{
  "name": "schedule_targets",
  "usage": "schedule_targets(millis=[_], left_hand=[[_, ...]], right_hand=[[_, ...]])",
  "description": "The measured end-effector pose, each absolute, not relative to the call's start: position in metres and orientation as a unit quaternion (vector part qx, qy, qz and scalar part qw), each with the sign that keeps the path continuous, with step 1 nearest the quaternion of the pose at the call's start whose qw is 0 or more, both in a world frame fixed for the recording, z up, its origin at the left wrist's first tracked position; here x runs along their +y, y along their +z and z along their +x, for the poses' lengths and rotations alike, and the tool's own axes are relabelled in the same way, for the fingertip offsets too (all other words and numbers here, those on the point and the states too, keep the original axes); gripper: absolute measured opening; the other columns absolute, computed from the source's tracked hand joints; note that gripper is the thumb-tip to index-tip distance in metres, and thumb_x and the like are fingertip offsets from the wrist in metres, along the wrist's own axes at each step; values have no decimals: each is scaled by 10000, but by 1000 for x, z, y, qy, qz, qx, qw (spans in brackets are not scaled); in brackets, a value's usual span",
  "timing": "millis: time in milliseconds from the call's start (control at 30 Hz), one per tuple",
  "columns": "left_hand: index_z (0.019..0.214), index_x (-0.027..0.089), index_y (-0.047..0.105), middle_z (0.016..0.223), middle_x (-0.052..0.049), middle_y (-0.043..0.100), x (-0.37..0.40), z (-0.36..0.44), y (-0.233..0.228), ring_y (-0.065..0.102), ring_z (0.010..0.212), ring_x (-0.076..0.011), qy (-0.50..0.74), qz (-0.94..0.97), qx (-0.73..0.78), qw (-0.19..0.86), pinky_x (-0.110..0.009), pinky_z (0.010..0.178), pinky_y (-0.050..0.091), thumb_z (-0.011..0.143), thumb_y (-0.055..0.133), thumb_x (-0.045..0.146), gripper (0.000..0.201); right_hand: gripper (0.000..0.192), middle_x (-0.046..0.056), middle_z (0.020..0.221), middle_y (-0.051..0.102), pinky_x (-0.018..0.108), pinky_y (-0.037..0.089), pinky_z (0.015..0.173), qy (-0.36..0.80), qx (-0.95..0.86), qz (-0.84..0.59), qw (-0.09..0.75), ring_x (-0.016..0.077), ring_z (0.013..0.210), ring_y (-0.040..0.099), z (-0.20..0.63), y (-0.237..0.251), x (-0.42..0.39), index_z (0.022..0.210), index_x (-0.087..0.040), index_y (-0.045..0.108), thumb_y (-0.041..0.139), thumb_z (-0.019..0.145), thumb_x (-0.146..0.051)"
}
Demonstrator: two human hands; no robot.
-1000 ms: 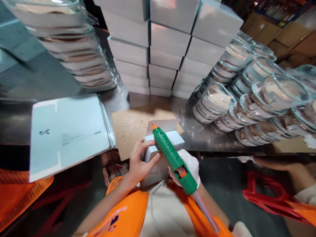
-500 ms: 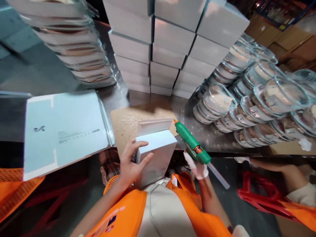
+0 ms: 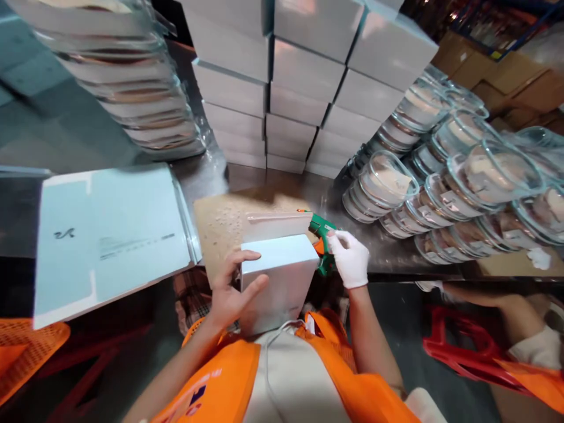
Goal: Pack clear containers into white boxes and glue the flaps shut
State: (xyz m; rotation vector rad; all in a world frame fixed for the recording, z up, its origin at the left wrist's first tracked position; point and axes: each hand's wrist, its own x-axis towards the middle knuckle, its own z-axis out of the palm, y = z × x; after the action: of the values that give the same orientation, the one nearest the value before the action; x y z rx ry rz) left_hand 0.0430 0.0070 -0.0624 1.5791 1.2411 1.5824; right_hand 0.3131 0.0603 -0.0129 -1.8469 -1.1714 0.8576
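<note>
Left fingers (image 3: pixel 244 257) — on pale box (image 3: pixel 281 285)

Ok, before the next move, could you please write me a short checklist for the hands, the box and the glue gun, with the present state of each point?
1. Left hand holds the box: ok, it grips the left end.
2. Flap closed: not ok, it stands up.
3. Tip of the glue gun apart from the left hand: ok.
4. Right hand free of the glue gun: cannot tell, its fingertips are right at it.
5. Glue on the flap: cannot tell, no detail shows.
</note>
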Motion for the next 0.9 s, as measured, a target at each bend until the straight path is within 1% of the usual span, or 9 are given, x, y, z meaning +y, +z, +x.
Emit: schedule_targets(millis=[67, 167, 233, 333, 400, 433, 500, 600, 900], left_hand=[[1052, 258, 716, 1035, -44, 722, 7, 45, -63, 663, 1115, -237, 587, 604, 451, 295, -346, 976, 530, 893, 778, 526, 317], [1013, 246, 707, 1282, -96, 687, 9, 49, -65, 603, 1328, -285, 579, 609, 446, 307, -395, 1089, 498, 883, 786, 533, 325], [1046, 244, 690, 1378, -116, 645, 13, 51, -67, 573, 1393, -298, 598, 587, 441, 322, -404, 1121, 489, 876, 803, 520, 343], [1336, 322, 557, 1219, -75, 688, 20, 51, -71, 684, 1215, -254, 665, 534, 387, 349, -392, 1031, 555, 853, 841, 510, 591], [1401, 355, 498, 1146, -46, 685, 24, 47, -73, 708, 1138, -244, 685, 533, 344, 359, -424, 1008, 580, 845, 856, 482, 673], [1346, 337, 554, 1135, -48, 678, 25, 44, -74, 702, 1142, -249, 676, 548, 334, 361, -450, 1021, 579, 860, 844, 463, 580], [1114, 265, 688, 1121, -68, 663, 26, 39, -73, 674, 1165, -258, 648, 586, 337, 351, -483, 1056, 565, 898, 803, 434, 297], [961, 236, 733, 1162, -82, 651, 24, 33, -67, 646, 1201, -255, 622, 610, 343, 351, -480, 1082, 553, 946, 751, 393, 158], [1017, 243, 736, 1130, -65, 688, 21, 32, -52, 688, 1175, -244, 615, 632, 320, 347, -522, 1105, 566, 983, 698, 298, 75]], right_hand=[[434, 68, 1046, 807, 343, 583, 911, 443, -489, -623, 421, 239, 984, 740, 293, -7, 62, 1056, -214, 770, 825, 759, -525], [583, 54, 1032, 804, 365, 604, 892, 606, -448, -508, 417, 233, 924, 752, 273, -8, 70, 1121, -201, 742, 915, 662, -517], [636, 49, 1038, 796, 378, 602, 911, 612, -440, -491, 437, 229, 929, 751, 274, -13, 72, 1137, -212, 725, 925, 659, -582], [808, 116, 1226, 760, 451, 547, 1054, 590, -550, -403, 432, 285, 1153, 712, 290, -20, 67, 1096, -206, 752, 750, 673, -894], [950, 159, 1413, 681, 505, 473, 1150, 579, -644, -311, 392, 336, 1338, 626, 302, -20, 62, 1163, -214, 762, 653, 634, -997], [936, 165, 1487, 634, 519, 438, 1185, 562, -681, -283, 375, 344, 1401, 584, 306, -18, 60, 1226, -232, 750, 686, 649, -967], [719, 153, 1551, 588, 512, 414, 1212, 500, -744, -269, 351, 317, 1443, 559, 308, -14, 56, 1308, -274, 723, 802, 781, -755], [366, 138, 1529, 609, 460, 463, 1185, 412, -806, -267, 330, 262, 1405, 597, 303, -9, 54, 1294, -286, 741, 738, 974, -463], [260, 114, 1526, 608, 447, 497, 1158, 391, -785, -275, 394, 245, 1360, 629, 288, -19, 46, 1221, -296, 769, 687, 1014, -429]])
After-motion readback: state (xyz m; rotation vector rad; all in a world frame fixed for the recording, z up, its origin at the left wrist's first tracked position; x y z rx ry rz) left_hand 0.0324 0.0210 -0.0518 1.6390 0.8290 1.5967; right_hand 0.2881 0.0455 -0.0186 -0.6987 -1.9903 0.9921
